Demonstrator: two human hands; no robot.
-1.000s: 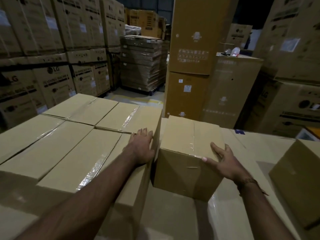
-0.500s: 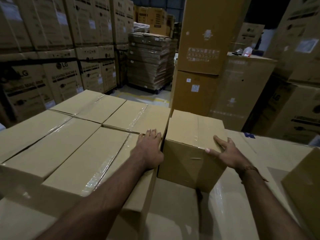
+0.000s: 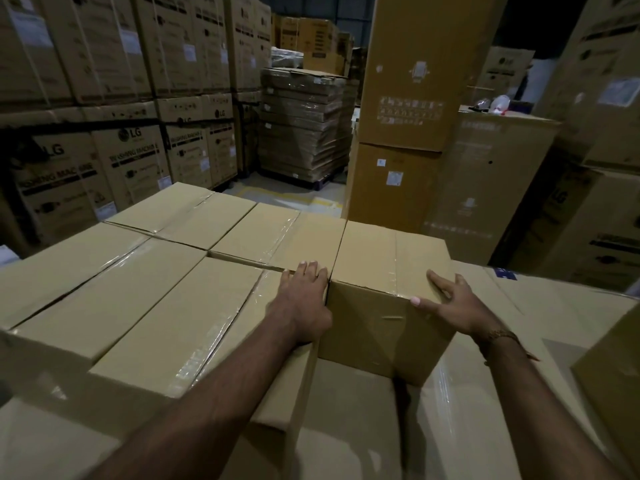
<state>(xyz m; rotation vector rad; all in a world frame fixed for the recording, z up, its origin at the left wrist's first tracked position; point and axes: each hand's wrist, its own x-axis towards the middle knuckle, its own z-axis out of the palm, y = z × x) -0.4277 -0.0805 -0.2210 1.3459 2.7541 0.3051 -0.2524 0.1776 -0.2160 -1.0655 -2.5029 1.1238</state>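
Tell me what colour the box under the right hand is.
Plain tan cardboard box with clear tape on top, best seen in the head view.

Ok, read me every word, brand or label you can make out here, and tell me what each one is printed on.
"LG": stacked cartons on the left.
"WASHING MACHINE", partly blurred: same cartons, under the logo.
"LG": dark carton on the right.
White stickers, and handling symbols on the tall carton: too blurred to read.
Plain taped box: no print visible.
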